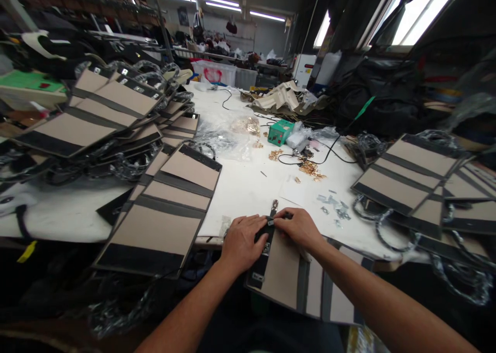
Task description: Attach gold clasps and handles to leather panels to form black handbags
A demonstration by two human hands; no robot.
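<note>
A beige panel (284, 262) with dark bands lies in front of me at the table's near edge. Small metal plates, such as the metal plate (258, 277), sit along its black end strip (262, 264). My left hand (243, 242) grips this strip, fingers over its far part and thumb bent in. Closed in a pinch, my right hand (298, 228) has its fingertips at a small metal piece (270, 222) beside the left fingertips. A dark bit shows between the right fingers; its kind is unclear. Just beyond the hands lies a narrow metal fitting (275, 205).
Striped panels with plastic-wrapped handles are stacked at left (112, 105) and right (406, 172). On the white table (248, 182) lie gold-coloured fittings (310, 169), thin metal plates (335, 206), a green box (280, 132) with a cable, and clear plastic bags (225, 138).
</note>
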